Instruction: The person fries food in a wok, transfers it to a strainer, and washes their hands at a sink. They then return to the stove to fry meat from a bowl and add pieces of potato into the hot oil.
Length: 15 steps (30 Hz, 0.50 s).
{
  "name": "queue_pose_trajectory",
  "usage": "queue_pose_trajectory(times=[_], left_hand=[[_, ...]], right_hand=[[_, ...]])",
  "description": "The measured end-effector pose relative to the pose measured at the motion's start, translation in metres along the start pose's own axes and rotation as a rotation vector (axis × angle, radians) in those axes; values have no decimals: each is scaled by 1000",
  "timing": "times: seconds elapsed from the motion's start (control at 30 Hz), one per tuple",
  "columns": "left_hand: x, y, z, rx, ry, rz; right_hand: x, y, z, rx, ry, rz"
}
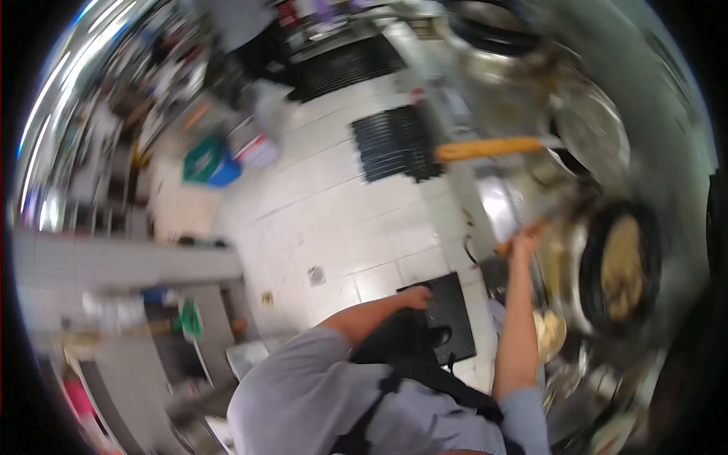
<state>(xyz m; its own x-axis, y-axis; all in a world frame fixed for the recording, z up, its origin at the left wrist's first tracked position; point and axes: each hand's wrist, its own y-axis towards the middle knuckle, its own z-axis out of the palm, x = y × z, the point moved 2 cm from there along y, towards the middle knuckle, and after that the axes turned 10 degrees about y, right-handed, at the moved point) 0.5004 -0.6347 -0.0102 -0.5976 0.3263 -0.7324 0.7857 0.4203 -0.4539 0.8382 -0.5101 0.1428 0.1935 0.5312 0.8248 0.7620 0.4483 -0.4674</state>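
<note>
My right hand (526,241) is closed round a wooden handle (503,248) beside the stove. What the handle belongs to is blurred. Right of that hand is a black-rimmed round burner or pan (590,284) with pale yellowish contents. Beyond it a shallow metal pan (595,125) shows a long wooden handle (489,149) pointing left. Close to my right forearm is a small bowl (560,345) of pale yellow pieces. My left hand (415,297) hangs in front of my waist by the black apron (394,341), its fingers smeared by motion.
Another black-ringed burner (493,34) lies at the far end of the stove. Black mats (398,144) lie on the white tiled floor (318,220). A blue and green bin (211,163) and a white bucket (258,152) stand left. A person (243,30) stands at the back.
</note>
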Motion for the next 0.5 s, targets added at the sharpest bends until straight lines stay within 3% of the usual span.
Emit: queue_pose_trajectory(times=[0.03, 0.07, 0.1, 0.13, 0.17, 0.2, 0.23, 0.3, 0.4, 0.43, 0.5], left_hand=[[-23, 28, 12, 8, -8, 15], [-48, 56, 24, -41, -6, 71], [-114, 50, -22, 9, -168, 51], [-82, 122, 62, -190, -192, 143], [-104, 142, 58, -180, -260, 138], [-130, 155, 58, -161, -334, 133], [-142, 170, 69, -44, -172, 152], [-151, 196, 95, 181, 182, 167], [-176, 141, 72, 40, 160, 42], [-179, 134, 76, -104, 174, 109], [-184, 128, 84, -11, 66, 241]], right_hand=[[0, -18, -9, 18, 195, -295], [-34, 8, -17, 76, 203, -668], [-15, -36, -38, 216, 145, -345], [-35, -49, -54, 215, 96, -517], [-54, -60, -74, 200, 42, -683], [-53, -92, -92, 284, 25, -583], [-39, -146, -103, 367, 2, -479], [-84, -187, -136, 300, 67, -386], [-190, -203, -206, 258, -43, -30], [-227, -198, -224, 268, -83, 146], [-248, -208, -227, 158, 91, 428]])
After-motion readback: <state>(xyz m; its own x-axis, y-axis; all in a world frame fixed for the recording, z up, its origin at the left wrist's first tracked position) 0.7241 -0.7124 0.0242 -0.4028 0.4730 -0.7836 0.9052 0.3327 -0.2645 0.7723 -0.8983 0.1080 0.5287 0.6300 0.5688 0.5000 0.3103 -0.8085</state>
